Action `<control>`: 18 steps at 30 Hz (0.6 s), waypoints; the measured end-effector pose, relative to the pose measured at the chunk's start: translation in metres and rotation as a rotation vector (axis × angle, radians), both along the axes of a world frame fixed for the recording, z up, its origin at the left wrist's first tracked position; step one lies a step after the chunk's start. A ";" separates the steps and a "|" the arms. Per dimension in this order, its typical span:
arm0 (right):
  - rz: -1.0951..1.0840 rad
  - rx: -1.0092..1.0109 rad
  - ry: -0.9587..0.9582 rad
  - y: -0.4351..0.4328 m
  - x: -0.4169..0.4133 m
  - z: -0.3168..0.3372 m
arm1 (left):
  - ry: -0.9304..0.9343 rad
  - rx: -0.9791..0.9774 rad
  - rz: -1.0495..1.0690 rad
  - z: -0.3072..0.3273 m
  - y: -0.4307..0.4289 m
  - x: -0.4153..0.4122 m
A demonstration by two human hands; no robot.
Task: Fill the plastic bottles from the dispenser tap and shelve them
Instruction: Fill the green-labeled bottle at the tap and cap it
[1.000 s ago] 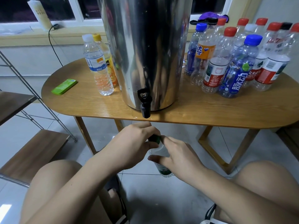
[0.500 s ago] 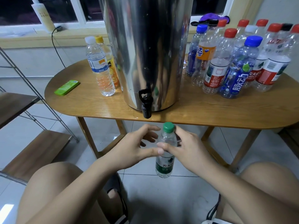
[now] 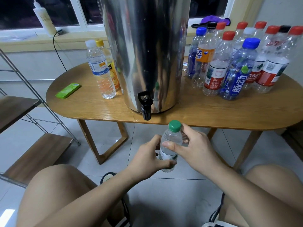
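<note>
The oval wooden table spans the far half of the scene, and the tall steel dispenser stands upright near its middle. At the left stands a metal-framed rack with wooden shelves. On the right part of the table a cluster of capped plastic bottles stands close together; just left of the dispenser stand two more bottles, one behind the other.

Nearer, below the table's front edge, both hands grip one small clear bottle, which is roughly upright. The left hand is narrowly curled round its lower half, thumb lying across the bottom of the label. The right hand holds the upper half, thumb pressed flat on the shoulder and fingers curled round the far side by the neck. The bottle sits between the two hands, just nearer than and slightly right of the black tap. Its green cap is on, showing above the right hand's fingers.
</note>
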State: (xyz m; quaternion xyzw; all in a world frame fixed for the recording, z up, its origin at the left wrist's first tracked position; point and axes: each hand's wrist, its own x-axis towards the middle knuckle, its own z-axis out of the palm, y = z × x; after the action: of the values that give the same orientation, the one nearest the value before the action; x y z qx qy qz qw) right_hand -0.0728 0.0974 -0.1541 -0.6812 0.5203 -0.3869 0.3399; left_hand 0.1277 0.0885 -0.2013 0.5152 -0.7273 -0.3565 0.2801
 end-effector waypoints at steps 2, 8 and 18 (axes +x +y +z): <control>0.007 0.016 -0.028 0.000 -0.001 0.001 | -0.007 -0.030 0.019 0.001 0.001 0.001; 0.054 0.059 -0.131 0.001 -0.002 0.002 | -0.103 -0.156 0.017 0.021 0.004 0.022; 0.048 0.000 -0.193 -0.004 -0.005 -0.006 | 0.146 -0.228 0.230 0.073 0.014 0.076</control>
State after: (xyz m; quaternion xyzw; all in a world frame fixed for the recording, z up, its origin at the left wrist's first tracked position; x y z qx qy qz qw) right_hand -0.0774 0.0929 -0.1597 -0.6531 0.4686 -0.4423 0.3977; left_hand 0.2039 0.1029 -0.1284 0.5328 -0.6771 -0.2738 0.4274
